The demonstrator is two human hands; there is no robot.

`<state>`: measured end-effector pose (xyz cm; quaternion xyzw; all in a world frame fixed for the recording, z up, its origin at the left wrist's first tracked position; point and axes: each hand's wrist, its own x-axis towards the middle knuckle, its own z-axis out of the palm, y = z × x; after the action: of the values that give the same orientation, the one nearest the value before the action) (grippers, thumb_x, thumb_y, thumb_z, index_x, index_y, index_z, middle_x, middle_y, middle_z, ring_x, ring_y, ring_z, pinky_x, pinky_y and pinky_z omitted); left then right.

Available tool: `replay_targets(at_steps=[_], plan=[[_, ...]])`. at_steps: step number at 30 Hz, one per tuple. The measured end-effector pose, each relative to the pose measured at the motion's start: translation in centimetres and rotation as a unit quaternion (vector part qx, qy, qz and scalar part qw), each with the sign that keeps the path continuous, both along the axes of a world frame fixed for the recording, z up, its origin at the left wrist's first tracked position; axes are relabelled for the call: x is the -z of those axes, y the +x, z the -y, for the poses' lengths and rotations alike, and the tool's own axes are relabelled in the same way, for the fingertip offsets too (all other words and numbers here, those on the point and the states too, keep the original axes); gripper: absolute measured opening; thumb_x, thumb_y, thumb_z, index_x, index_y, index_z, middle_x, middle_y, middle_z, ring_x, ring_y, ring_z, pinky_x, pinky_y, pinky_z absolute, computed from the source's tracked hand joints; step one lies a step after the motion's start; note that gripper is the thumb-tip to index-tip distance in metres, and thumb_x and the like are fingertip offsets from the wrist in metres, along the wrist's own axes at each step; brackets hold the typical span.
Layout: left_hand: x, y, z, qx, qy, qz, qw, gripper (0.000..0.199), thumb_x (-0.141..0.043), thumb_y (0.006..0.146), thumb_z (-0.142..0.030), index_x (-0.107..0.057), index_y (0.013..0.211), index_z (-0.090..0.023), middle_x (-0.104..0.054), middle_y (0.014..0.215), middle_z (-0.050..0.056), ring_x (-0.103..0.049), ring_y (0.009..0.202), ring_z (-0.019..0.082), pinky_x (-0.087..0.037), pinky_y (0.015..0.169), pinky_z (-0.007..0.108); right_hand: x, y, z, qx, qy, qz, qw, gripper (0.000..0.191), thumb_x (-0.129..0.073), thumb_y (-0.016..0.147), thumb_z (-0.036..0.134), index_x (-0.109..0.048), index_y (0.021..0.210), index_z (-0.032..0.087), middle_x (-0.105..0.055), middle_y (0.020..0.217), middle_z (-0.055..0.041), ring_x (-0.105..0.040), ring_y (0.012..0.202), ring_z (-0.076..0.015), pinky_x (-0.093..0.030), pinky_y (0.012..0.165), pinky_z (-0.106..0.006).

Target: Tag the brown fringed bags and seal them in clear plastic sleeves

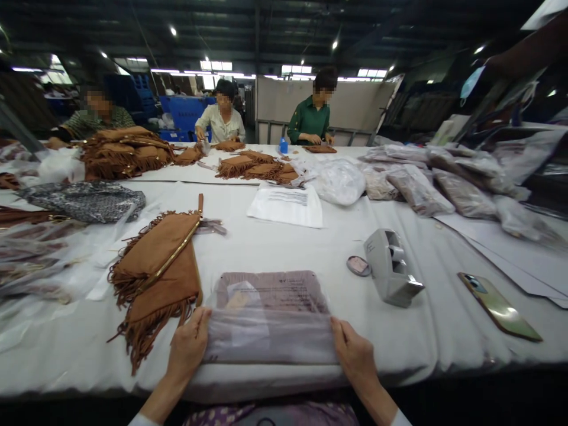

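A flat clear plastic bag (293, 337) with a brownish item inside lies at the table's near edge, its near part folded over. Printed text and a white slip show through the film. My left hand (190, 340) pinches the fold's left end, and my right hand (355, 349) grips the right end. Just left of the bag rest brown fringed suede pouches (162, 248) with gold zips, one overlapping another. To the right stands a grey tape dispenser (393, 266), a small round tin-like disc (358, 265) beside it.
A phone (499, 305) lies at the right, below white sheets (510, 254). Filled plastic bags (419, 186) pile up behind. A printed white bag (286, 205) lies mid-table. Crumpled plastic (39, 254) covers the left. Across the table, several co-workers (310, 115) sit by fringed pouches (257, 165).
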<state>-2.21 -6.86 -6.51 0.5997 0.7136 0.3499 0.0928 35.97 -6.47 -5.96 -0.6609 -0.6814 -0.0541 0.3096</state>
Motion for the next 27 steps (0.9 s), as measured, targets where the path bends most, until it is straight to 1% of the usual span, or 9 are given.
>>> replay_targets(at_steps=[8, 12, 16, 18, 20, 22, 24, 26, 27], plan=[[0.9, -0.2, 0.1, -0.020, -0.039, -0.070, 0.997, 0.031, -0.035, 0.097, -0.040, -0.062, 0.095, -0.024, -0.062, 0.065, 0.001, -0.060, 0.062, 0.017, -0.028, 0.053, 0.024, 0.2, -0.4, -0.3, 0.030, -0.033, 0.055, 0.997, 0.055, -0.025, 0.099, 0.047, -0.064, 0.072, 0.018, -0.060, 0.051, -0.0030, -0.050, 0.040, -0.0125, -0.026, 0.047, -0.026], [0.2, 0.6, -0.6, -0.044, -0.100, -0.154, 0.982, 0.033, -0.034, 0.097, -0.041, -0.062, 0.092, -0.024, -0.064, 0.065, 0.002, -0.058, 0.057, 0.017, -0.025, 0.051, 0.025, -0.3, -0.8, -0.8, 0.050, -0.076, 0.112, 0.990, 0.051, -0.027, 0.099, 0.043, -0.063, 0.073, 0.017, -0.058, 0.049, -0.0030, -0.048, 0.039, -0.0119, -0.020, 0.046, -0.026], [-0.9, 0.6, -1.5, -0.033, -0.152, -0.235, 0.960, 0.035, -0.036, 0.096, -0.042, -0.062, 0.083, -0.023, -0.064, 0.063, 0.002, -0.058, 0.055, 0.017, -0.026, 0.049, 0.024, -0.8, -1.3, -1.3, 0.069, -0.118, 0.147, 0.980, 0.043, -0.032, 0.099, 0.039, -0.063, 0.078, 0.018, -0.057, 0.048, -0.0027, -0.050, 0.039, -0.0125, -0.017, 0.047, -0.026], [-1.7, 0.4, -1.5, -0.039, -0.118, -0.262, 0.957, 0.032, -0.037, 0.096, -0.040, -0.063, 0.089, -0.021, -0.066, 0.070, 0.004, -0.061, 0.062, 0.019, -0.033, 0.052, 0.025, -1.0, -1.6, -1.4, 0.078, -0.121, 0.152, 0.978, 0.041, -0.034, 0.098, 0.039, -0.064, 0.079, 0.018, -0.056, 0.049, -0.0024, -0.052, 0.041, -0.0126, -0.018, 0.047, -0.026], [-2.6, 0.7, -1.0, -0.039, -0.016, -0.275, 0.960, 0.027, -0.041, 0.094, -0.033, -0.062, 0.103, -0.019, -0.068, 0.088, 0.009, -0.064, 0.078, 0.022, -0.043, 0.064, 0.029, -1.1, -1.7, -1.2, 0.088, -0.123, 0.151, 0.977, 0.040, -0.036, 0.097, 0.039, -0.064, 0.078, 0.018, -0.056, 0.049, -0.0022, -0.053, 0.043, -0.0128, -0.018, 0.047, -0.026], [-3.7, 2.1, 0.0, 0.013, 0.116, -0.270, 0.956, 0.028, -0.044, 0.092, -0.024, -0.058, 0.116, -0.018, -0.066, 0.107, 0.012, -0.060, 0.100, 0.024, -0.045, 0.086, 0.037, -1.3, -1.8, -1.1, 0.092, -0.132, 0.143, 0.977, 0.038, -0.038, 0.097, 0.039, -0.064, 0.078, 0.018, -0.056, 0.050, -0.0024, -0.055, 0.045, -0.0130, -0.018, 0.047, -0.026], [-4.7, 4.6, 1.0, 0.141, 0.193, -0.277, 0.931, 0.037, -0.047, 0.091, -0.021, -0.053, 0.127, -0.025, -0.059, 0.125, 0.011, -0.052, 0.118, 0.026, -0.035, 0.104, 0.047, -1.5, -1.8, -1.0, 0.086, -0.146, 0.130, 0.977, 0.036, -0.038, 0.097, 0.037, -0.064, 0.081, 0.018, -0.058, 0.053, -0.0026, -0.055, 0.046, -0.0127, -0.019, 0.048, -0.025], [-5.2, 7.6, 1.7, 0.281, 0.183, -0.312, 0.889, 0.048, -0.052, 0.089, -0.034, -0.044, 0.136, -0.036, -0.046, 0.143, 0.006, -0.038, 0.131, 0.031, -0.021, 0.111, 0.057, -1.7, -1.8, -1.0, 0.074, -0.161, 0.118, 0.977, 0.032, -0.039, 0.096, 0.035, -0.064, 0.085, 0.019, -0.058, 0.056, -0.0023, -0.054, 0.047, -0.0121, -0.022, 0.048, -0.024], [-5.1, 8.8, 1.8, 0.315, 0.163, -0.329, 0.875, 0.055, -0.054, 0.087, -0.045, -0.039, 0.139, -0.040, -0.040, 0.148, 0.005, -0.032, 0.134, 0.036, -0.018, 0.110, 0.062, -1.8, -1.9, -1.0, 0.074, -0.167, 0.110, 0.977, 0.031, -0.040, 0.095, 0.036, -0.064, 0.085, 0.019, -0.058, 0.057, -0.0020, -0.054, 0.047, -0.0122, -0.023, 0.048, -0.024]])
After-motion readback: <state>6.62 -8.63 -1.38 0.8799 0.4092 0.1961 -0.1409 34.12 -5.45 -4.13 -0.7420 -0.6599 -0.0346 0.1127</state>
